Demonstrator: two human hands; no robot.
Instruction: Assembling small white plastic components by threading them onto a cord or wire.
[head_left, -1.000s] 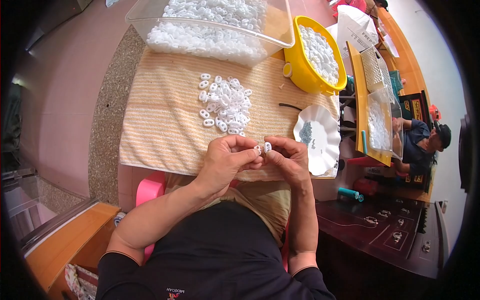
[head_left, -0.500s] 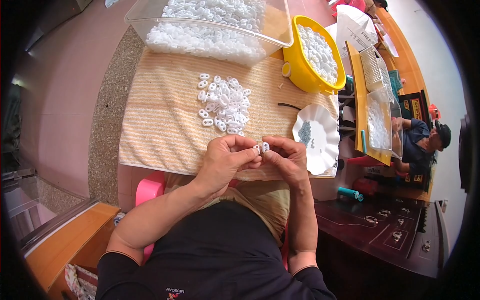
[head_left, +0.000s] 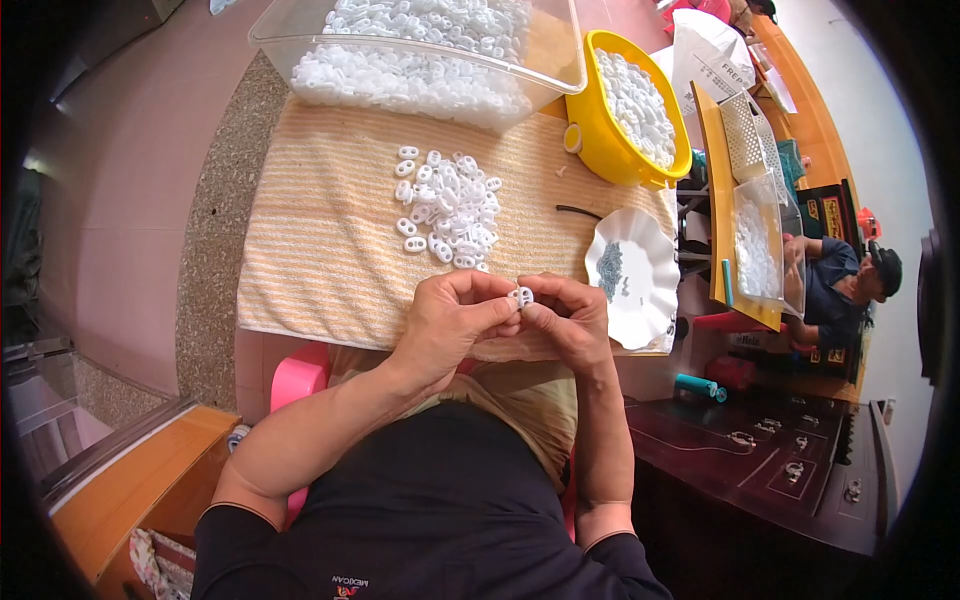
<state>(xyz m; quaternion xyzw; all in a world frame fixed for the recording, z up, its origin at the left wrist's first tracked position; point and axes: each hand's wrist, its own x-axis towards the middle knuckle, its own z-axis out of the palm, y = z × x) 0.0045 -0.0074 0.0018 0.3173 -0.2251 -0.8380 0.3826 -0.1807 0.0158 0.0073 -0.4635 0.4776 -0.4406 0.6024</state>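
Observation:
Above the near edge of the striped towel, my hands meet fingertip to fingertip. My left hand (head_left: 455,318) is closed, pinching a small white plastic piece, mostly covered by the fingers. A second white two-hole plastic piece (head_left: 526,296) is pinched in my right hand (head_left: 572,318), also closed. The two pieces are pressed face to face or nearly so; whether they are joined I cannot tell. Just beyond my fingers lies a loose pile of similar white oval pieces (head_left: 458,205). Right of my right hand sits a scalloped white plate (head_left: 650,285) holding small grey-blue parts (head_left: 611,268) and a few dark bits.
A striped towel (head_left: 320,230) covers the table. At its far side stand a clear plastic bin (head_left: 420,60) and a yellow tub (head_left: 585,130), both full of white pieces. A thin black tool (head_left: 578,211) lies by the plate. A co-worker (head_left: 850,280) sits at the right.
My right hand has shifted slightly left, bringing its white piece against the one in my left hand; the gap between them has closed. The pile and containers are unchanged.

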